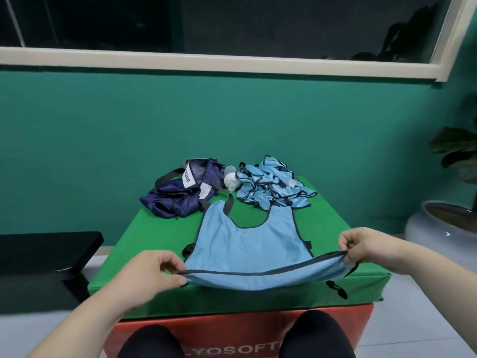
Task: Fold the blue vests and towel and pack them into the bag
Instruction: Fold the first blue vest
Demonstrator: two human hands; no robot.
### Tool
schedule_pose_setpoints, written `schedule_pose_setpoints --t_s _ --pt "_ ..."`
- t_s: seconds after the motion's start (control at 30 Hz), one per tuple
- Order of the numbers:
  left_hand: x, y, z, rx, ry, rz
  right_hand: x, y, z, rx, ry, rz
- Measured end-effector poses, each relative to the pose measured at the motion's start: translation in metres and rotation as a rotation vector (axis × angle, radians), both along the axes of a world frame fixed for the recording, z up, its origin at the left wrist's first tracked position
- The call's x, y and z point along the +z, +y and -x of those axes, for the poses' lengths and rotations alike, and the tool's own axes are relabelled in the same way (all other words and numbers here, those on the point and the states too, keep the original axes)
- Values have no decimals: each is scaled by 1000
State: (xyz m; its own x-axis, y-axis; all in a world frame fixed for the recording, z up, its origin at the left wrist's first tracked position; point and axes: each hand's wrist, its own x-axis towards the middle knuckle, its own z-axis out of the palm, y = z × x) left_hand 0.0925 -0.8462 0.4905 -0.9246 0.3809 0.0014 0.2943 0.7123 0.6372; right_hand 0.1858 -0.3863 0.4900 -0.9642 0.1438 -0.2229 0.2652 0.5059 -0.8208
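Both hands busy. Left hand (154, 270) pinches vest (247, 244) at near-left hem corner, thumb on top. Bag (178, 195) lies far-left on green mat (154, 228); white bundle (230, 180) just beside it. Vest spread mid-mat, neck away from me, near hem lifted. Vest pile (271, 187) far-right, against bundle. Right hand (361, 245) pinches near-right hem corner.

Teal wall (232, 120) beneath a wide, dark window (232, 21) with a cream frame (206, 60). Pale tiled floor (426, 319). Low black bench (38, 254) at left; white planter (436, 226) with dark leafy plant (459, 151) at right. Green-topped desk (154, 254) on a red base (358, 321), centre.
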Motion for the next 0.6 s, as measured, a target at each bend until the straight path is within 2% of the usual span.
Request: schedule_pose_setpoints --t_s 0.2,0.33,0.43,0.6 --pt "3 -4 -11 2 22 54 8 -12 -13 -32 56 46" --pt "5 -11 -19 45 80 -45 17 -14 -24 -21 82 42" --pt "5 -17 -23 5 32 -134 20 -13 -34 -35 107 88" --pt "1 -14 -25 -89 -28 -164 14 -6 -44 -53 129 130"
